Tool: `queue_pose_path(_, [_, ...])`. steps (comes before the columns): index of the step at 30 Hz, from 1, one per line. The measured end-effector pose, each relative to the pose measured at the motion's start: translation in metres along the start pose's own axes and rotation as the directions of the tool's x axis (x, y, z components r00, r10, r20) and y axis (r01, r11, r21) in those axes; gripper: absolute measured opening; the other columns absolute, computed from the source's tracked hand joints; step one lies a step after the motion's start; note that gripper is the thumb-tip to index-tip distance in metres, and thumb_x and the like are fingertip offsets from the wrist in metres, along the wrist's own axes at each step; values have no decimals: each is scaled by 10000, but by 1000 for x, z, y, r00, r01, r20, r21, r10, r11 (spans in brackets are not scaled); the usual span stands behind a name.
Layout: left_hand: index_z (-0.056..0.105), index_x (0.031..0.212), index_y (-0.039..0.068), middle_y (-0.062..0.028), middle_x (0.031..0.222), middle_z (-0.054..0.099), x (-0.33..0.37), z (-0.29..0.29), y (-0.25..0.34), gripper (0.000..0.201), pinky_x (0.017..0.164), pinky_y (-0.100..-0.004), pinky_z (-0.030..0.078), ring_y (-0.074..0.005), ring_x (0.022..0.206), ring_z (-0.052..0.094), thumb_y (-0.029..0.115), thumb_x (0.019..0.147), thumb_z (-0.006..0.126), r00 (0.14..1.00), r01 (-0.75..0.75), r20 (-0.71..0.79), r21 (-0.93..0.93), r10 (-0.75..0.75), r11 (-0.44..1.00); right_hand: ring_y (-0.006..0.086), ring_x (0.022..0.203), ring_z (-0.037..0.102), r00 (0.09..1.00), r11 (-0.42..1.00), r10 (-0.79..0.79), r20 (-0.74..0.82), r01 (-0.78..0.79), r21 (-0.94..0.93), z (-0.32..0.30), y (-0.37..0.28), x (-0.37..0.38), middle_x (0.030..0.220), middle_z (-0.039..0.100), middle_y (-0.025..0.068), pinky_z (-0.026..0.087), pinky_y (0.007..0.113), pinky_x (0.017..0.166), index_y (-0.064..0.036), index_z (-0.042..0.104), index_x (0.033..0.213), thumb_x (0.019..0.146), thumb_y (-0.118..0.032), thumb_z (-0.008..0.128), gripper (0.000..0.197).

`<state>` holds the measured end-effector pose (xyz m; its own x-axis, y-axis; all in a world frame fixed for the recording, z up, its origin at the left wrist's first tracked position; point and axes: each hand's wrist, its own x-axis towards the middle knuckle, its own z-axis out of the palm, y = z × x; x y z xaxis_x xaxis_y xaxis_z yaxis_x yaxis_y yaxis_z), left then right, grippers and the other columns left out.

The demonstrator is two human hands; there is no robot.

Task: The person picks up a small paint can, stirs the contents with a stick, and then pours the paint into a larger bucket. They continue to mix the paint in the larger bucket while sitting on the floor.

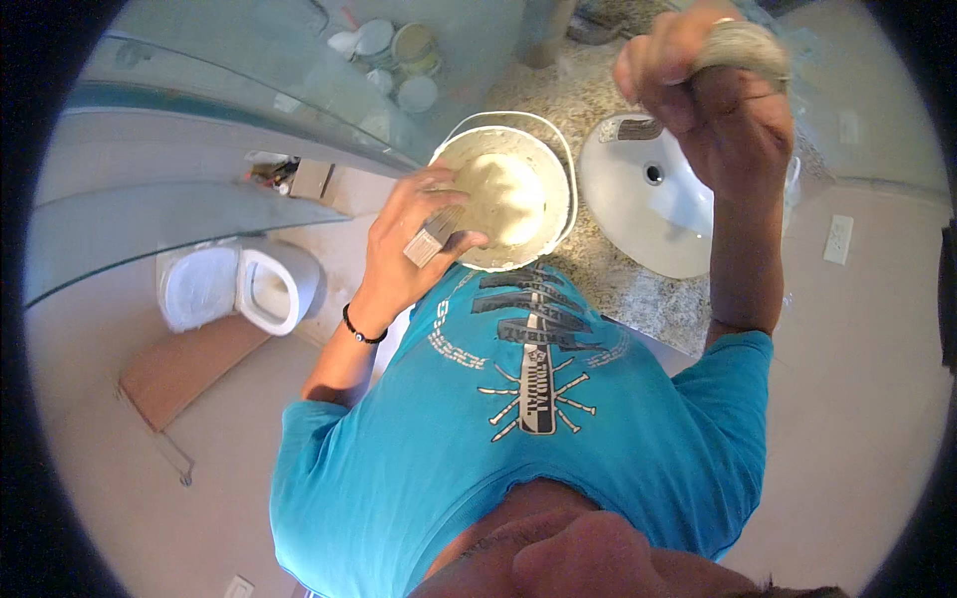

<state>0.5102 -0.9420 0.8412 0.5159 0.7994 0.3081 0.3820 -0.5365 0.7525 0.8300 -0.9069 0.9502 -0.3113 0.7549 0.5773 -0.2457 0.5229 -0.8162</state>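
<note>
My left hand [404, 234] is closed round a small, dusty grey-beige block-like piece [431, 239], perhaps part of a tool; its fingertips are over the bucket's near left rim. The white bucket [566, 204] has a raised wire handle and holds pale cream paste [503, 194]. It stands close in front of my turquoise shirt, on or beside the speckled counter. My right hand [723, 110] is raised at the upper right, above the sink, fingers curled round a rounded, pale grey-crusted thing [743, 52]. Its kind is not clear.
A white oval sink [618, 214] is set into the speckled counter [648, 299], with a dark ridged piece [638, 130] at its far edge. Glass panels [199, 110] rise to the left. Beyond are a toilet [274, 289] and a brown board [199, 371].
</note>
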Motion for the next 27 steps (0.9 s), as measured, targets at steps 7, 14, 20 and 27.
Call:
queue_pose_path(7, [428, 1504, -36, -279, 1342, 583, -32, 11, -9, 886, 996, -431, 523, -402, 1241, 617, 292, 811, 872, 927, 374, -48, 183, -372, 909, 64, 659, 386, 983, 994, -110, -145, 109, -16, -19, -64, -46, 785, 464, -70, 368, 357, 864, -143, 632, 1166, 1116, -350, 513, 244])
queue_pose_path(14, [535, 1375, -84, -190, 1154, 733, -31, 23, -32, 592, 797, -366, 608, -291, 928, 769, 256, 931, 731, 842, 534, 176, -146, -510, 833, 95, 668, 402, 952, 984, -176, -252, 168, -54, -14, -100, -120, 798, 483, -45, 375, 382, 842, -132, 637, 1229, 1107, -351, 533, 271])
queue_pose_path(20, [557, 1345, -70, -176, 1212, 687, -36, 20, -30, 379, 797, -366, 668, -264, 990, 741, 69, 997, 613, 598, 798, 467, -420, -652, 432, 73, 656, 428, 834, 977, -213, -509, 164, -139, 37, -115, -198, 781, 488, -75, 367, 356, 826, -175, 605, 1097, 1099, -345, 557, 177])
queue_pose_path(27, [302, 1573, 64, -173, 1429, 557, -50, 6, -20, 669, 860, -401, 671, -288, 1155, 687, -11, 968, 577, 672, 734, 545, -405, -501, 545, 76, 629, 448, 589, 944, -316, -744, 121, -306, 155, -139, -266, 752, 497, -72, 365, 358, 805, -202, 570, 1024, 1062, -371, 627, 183])
